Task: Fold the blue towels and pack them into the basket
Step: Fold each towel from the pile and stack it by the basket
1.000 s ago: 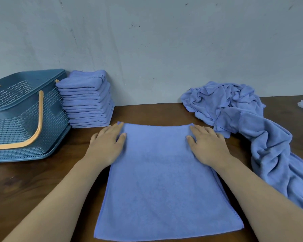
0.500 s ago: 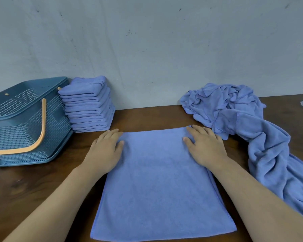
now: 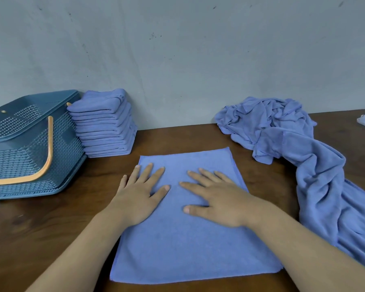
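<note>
Left hand (image 3: 139, 194) and right hand (image 3: 217, 200) slid inward, flat on towel (image 3: 188, 247).

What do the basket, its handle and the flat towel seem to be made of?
Basket: likely moulded plastic, matte blue, with a perforated woven-look pattern. Handle: smooth orange, probably plastic too. Flat towel: soft napped cloth, perhaps microfibre, with stitched edges.

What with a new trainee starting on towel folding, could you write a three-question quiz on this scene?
1. True or false: the left hand and right hand both rest flat on the spread towel.
2. The folded stack stands: A) inside the basket; B) beside the basket; C) under the towel.
3. Fill in: the crumpled pile lies on the person's ____ side.
Key: 1 true; 2 B; 3 right.
</note>
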Action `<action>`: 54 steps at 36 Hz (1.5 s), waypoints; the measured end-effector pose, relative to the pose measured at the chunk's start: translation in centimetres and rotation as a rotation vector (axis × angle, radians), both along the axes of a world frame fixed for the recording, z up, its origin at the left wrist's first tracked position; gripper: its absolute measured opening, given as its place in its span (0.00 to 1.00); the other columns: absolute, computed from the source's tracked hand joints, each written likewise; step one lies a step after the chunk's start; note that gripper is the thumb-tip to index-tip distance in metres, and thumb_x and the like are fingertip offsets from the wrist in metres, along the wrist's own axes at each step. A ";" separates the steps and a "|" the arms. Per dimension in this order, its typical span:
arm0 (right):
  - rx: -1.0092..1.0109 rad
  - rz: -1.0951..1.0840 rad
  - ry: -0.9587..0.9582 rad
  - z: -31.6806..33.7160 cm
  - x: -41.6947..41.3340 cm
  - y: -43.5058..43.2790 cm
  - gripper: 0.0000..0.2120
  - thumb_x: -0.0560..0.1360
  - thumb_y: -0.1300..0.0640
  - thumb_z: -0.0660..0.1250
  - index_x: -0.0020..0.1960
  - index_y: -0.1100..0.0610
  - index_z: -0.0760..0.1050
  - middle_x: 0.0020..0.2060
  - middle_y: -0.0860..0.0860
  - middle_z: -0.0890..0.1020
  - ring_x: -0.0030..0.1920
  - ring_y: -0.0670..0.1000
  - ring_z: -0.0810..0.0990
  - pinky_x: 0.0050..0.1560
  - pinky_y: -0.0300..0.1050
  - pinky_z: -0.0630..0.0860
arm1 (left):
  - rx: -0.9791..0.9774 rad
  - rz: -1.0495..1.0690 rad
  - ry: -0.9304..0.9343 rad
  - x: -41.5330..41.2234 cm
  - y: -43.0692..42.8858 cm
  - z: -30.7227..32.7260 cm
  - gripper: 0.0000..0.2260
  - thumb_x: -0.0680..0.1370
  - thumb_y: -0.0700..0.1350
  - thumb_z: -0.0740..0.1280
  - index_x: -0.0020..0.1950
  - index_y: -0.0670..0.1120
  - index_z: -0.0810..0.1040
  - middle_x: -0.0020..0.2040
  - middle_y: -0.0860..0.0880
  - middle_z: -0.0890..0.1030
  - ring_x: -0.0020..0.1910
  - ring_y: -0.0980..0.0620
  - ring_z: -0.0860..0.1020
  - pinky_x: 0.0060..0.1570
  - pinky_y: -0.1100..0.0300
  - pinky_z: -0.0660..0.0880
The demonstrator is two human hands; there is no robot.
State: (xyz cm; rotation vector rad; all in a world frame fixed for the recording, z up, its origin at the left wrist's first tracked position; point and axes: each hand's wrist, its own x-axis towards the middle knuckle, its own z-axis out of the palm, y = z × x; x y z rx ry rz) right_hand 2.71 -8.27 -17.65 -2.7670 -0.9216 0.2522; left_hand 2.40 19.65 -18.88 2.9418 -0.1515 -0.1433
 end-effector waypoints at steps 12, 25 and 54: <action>0.023 -0.321 -0.098 0.0 4.1 -4.8 0.39 0.75 0.19 0.48 0.82 0.32 0.54 0.85 0.41 0.52 0.84 0.46 0.48 0.83 0.56 0.45 | 0.003 0.018 0.038 1.7 0.6 0.3 0.46 0.66 0.89 0.42 0.82 0.74 0.39 0.86 0.63 0.39 0.84 0.56 0.34 0.83 0.42 0.37; 0.030 -0.335 0.008 -1.0 5.4 -3.3 0.46 0.68 0.13 0.42 0.82 0.28 0.41 0.85 0.41 0.38 0.83 0.47 0.31 0.83 0.57 0.36 | 0.011 -0.007 -0.029 6.4 0.5 -0.6 0.46 0.70 0.86 0.41 0.85 0.68 0.42 0.87 0.60 0.41 0.85 0.54 0.38 0.83 0.45 0.42; -0.036 -0.277 -0.043 -0.4 -6.8 -2.5 0.38 0.77 0.20 0.39 0.83 0.32 0.36 0.83 0.41 0.33 0.83 0.46 0.30 0.83 0.53 0.36 | -0.036 -0.064 -0.091 -7.7 -0.6 -0.3 0.34 0.81 0.75 0.41 0.86 0.67 0.43 0.86 0.61 0.39 0.84 0.59 0.35 0.82 0.54 0.38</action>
